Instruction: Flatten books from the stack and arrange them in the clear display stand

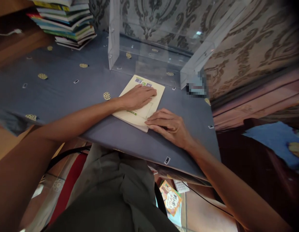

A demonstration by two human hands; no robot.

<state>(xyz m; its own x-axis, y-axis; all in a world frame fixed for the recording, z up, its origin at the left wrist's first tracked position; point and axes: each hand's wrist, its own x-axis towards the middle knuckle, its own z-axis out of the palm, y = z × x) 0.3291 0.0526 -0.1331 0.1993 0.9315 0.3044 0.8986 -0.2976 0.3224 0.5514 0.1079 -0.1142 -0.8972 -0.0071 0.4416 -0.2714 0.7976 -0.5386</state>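
Cream-coloured in the head view, a closed booklet [142,113] is lying on the worktop [67,96] before a transparent stand [114,48]. The left hand [139,96] is resting flat on its cover, fingers extended, gripping nothing. The right hand [170,124] is touching its near right edge; whether its fingers are pinching, I cannot tell. Handling seems under way; what is left is not showing.

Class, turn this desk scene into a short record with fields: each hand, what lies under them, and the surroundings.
Left hand: left hand flat on the booklet
Right hand: right hand with fingertips at the booklet's near right corner
Booklet: closed, pale cover with printed codes
Surface: blue-grey patterned tablecloth
Beyond booklet: clear plastic stand
Far left: stack of books
Floor: orange-covered book
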